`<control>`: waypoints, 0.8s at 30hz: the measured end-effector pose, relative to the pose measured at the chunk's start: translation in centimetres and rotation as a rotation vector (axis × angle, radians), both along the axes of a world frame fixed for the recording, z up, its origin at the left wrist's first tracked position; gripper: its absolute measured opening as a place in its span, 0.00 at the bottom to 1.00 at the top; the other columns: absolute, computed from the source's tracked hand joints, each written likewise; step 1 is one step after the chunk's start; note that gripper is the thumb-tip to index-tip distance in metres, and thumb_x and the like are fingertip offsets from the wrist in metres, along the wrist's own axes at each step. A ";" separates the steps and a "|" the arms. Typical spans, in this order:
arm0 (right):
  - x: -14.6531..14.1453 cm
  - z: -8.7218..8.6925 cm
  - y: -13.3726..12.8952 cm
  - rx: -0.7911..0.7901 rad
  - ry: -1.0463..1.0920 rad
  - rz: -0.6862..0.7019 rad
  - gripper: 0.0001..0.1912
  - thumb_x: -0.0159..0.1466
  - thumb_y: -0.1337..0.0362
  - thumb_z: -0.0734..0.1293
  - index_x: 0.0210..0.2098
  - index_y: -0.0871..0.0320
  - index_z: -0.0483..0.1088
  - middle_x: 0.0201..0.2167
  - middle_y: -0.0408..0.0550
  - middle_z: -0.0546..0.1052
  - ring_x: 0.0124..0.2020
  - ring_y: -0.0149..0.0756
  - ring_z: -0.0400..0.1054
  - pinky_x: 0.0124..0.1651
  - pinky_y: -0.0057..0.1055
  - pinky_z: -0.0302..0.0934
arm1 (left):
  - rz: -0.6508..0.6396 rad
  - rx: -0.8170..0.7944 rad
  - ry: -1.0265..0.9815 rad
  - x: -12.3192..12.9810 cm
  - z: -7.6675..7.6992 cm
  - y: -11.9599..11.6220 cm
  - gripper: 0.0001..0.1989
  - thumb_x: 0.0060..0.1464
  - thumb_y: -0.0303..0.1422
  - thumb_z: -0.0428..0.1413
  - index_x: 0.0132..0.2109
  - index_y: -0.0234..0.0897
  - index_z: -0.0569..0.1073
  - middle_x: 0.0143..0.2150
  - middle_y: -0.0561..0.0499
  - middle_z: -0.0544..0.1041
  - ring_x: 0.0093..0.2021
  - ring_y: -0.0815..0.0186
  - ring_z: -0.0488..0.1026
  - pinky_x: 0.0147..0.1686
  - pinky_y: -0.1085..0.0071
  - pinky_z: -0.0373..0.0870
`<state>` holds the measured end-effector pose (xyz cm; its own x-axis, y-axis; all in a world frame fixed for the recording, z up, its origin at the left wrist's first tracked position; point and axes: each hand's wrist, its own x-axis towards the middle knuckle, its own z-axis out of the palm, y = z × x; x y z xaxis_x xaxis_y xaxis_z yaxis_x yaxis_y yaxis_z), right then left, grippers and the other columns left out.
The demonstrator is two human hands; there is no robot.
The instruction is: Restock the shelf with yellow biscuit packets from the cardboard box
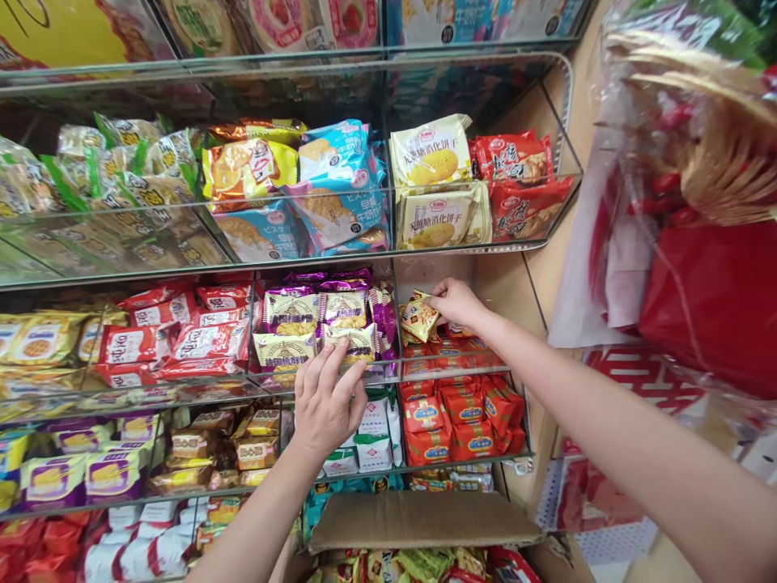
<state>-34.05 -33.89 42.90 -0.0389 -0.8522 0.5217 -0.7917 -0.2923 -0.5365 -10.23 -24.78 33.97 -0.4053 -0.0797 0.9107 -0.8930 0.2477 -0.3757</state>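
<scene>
Reaching into a snack rack that's pretty crammed: clear dividers [396,304] split the compartments, the upper shelf's clear front panel [243,204] runs above my hands, an open cardboard box [425,521] full of packets sits underneath, and a plastic-wrapped red bundle [710,300] crowds my right side. Red packets [473,437] are stacked just below my right hand [455,301].

My right arm comes in from the lower right, wrist bent, thumb and fingers pinching a small gold packet [420,316] by its edge, in the right-end compartment. My left hand [328,397] comes up from below, back toward me, fingers spread over the cream-and-purple packets [292,312] next door; can't tell if the fingertips actually touch them.

Count so far: one gold packet pinched, four cream-and-purple ones facing me, and up top two cream biscuit packets [432,154] facing out, with more tucked behind.
</scene>
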 end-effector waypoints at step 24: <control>-0.4 -1.4 0.3 0.170 0.398 0.251 0.33 0.46 0.62 0.71 0.50 0.60 0.60 0.43 0.52 0.73 0.40 0.41 0.68 0.38 0.29 0.61 | -0.032 0.059 0.024 -0.1 -0.8 0.3 0.21 0.44 0.30 0.56 0.49 0.42 0.68 0.53 0.41 0.72 0.57 0.56 0.63 0.54 0.58 0.57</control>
